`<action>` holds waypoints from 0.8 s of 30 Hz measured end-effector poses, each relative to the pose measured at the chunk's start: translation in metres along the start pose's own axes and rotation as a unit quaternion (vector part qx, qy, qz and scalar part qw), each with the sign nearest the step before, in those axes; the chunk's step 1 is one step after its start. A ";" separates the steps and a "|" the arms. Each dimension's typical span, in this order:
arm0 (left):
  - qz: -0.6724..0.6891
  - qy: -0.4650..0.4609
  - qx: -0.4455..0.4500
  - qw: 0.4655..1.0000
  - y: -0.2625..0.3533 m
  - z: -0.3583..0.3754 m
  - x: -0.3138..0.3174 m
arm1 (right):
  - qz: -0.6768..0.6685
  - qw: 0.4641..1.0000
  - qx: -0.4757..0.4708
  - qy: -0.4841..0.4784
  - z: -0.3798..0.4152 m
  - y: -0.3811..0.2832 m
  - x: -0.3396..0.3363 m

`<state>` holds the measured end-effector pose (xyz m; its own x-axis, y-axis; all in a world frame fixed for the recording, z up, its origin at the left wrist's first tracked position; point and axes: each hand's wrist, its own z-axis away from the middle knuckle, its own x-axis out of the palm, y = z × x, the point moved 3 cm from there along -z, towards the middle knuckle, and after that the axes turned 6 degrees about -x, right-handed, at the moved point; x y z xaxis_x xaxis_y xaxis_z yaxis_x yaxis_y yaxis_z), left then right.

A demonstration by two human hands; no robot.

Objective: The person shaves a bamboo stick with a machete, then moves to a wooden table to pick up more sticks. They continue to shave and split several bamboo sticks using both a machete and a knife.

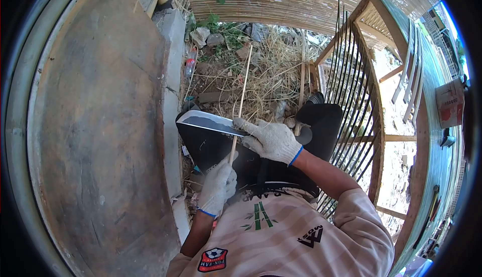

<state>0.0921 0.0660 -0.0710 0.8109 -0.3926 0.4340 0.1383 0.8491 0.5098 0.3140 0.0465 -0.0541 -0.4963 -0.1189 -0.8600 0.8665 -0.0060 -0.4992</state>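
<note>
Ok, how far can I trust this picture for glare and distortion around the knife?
Head view: knife and thin strip readable in shade, faint haze near the left glove; background beyond the rack blown out, edges strongly bowed, corners black.

Off-white gloves (275,141) are showing blue cuff edges; the knife (208,122) is displaying silver and dark grey; the strip (244,86) is appearing pale straw; the beige shirt (306,201) is bearing tonal stripes and a green bamboo print (260,216).

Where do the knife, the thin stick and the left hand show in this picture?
Knife (210,123): head view, on the flat of the blade.
Thin stick (244,84): head view, on its upper stretch, beyond the blade.
Left hand (216,186): head view, on the middle of the glove.
</note>
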 end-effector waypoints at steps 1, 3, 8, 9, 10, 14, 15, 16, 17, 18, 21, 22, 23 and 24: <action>-0.008 -0.009 -0.005 1.000 0.000 0.000 -0.002 | 0.006 1.000 0.002 0.001 -0.001 0.000 -0.001; -0.014 -0.018 -0.010 1.000 0.000 0.001 -0.005 | -0.002 1.000 0.013 0.018 -0.004 0.005 -0.001; -0.016 -0.064 -0.026 0.998 -0.012 0.013 -0.006 | 0.003 0.994 0.067 0.087 -0.011 0.039 -0.011; -0.016 -0.064 -0.028 0.997 -0.015 0.016 -0.006 | 0.003 0.994 0.069 0.086 -0.013 0.048 -0.012; -0.007 -0.075 -0.033 0.997 -0.017 0.019 -0.006 | 0.011 0.992 0.064 0.113 -0.014 0.056 -0.015; -0.032 -0.083 -0.043 0.995 -0.025 0.032 -0.015 | 0.002 0.985 0.087 0.146 -0.017 0.083 -0.039; -0.032 -0.084 -0.043 0.995 -0.028 0.035 -0.017 | -0.014 0.983 0.110 0.147 -0.019 0.088 -0.047; -0.029 -0.088 -0.048 0.995 -0.032 0.039 -0.020 | -0.036 0.980 0.141 0.134 -0.021 0.087 -0.059; -0.028 -0.092 -0.053 0.994 -0.035 0.044 -0.023 | -0.037 0.980 0.142 0.135 -0.024 0.096 -0.061; -0.030 -0.092 -0.054 0.994 -0.036 0.048 -0.027 | -0.028 0.977 0.137 0.161 -0.026 0.108 -0.064; -0.027 -0.115 -0.069 0.991 -0.040 0.063 -0.036 | 0.000 0.965 0.157 0.211 -0.033 0.136 -0.087; -0.030 -0.116 -0.072 0.990 -0.040 0.069 -0.041 | -0.029 0.953 0.180 0.242 -0.035 0.154 -0.095; -0.032 -0.116 -0.076 0.990 -0.040 0.073 -0.044 | -0.058 0.939 0.203 0.271 -0.032 0.170 -0.097; -0.017 -0.102 -0.076 0.992 -0.041 0.073 -0.046 | -0.032 0.935 0.186 0.300 -0.029 0.179 -0.096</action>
<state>0.0075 0.0237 -0.0580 0.6747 -0.4724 0.5671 0.2604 0.8713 0.4160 0.5146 0.0854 -0.0640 -0.3920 0.4717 -0.7899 0.7379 -0.3516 -0.5761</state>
